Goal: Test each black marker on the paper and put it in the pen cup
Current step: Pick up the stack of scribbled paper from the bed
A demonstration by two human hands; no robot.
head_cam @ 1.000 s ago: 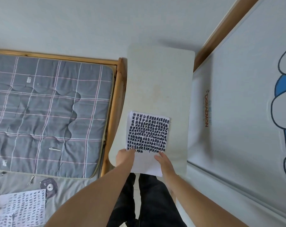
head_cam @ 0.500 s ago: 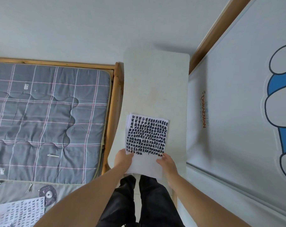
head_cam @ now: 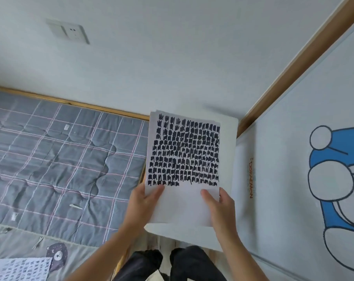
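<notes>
A: Obs: where is the paper (head_cam: 184, 155)?
B: Held up off the counter (head_cam: 192, 236), tilted toward the camera. Left grip (head_cam: 143, 201) pinches its lower left corner, right grip (head_cam: 220, 207) its lower right. Thumbs are on the front; fingers are behind, hidden. Top edge looks like more than one sheet.
A: Room to test on?
B: Black scribbles fill all but a blank strip along the bottom, just where the thumbs sit. No marker or pen cup in view.
A: Step in hand, by my reading: setting the paper down for testing.
B: Agreed. To do it well: lay it flat and square by the counter's near edge, blank strip nearest the person, sheets aligned. Release one grip first and let the other press a corner so nothing slides. Risk: thin paper may buckle if lowered unevenly
</notes>
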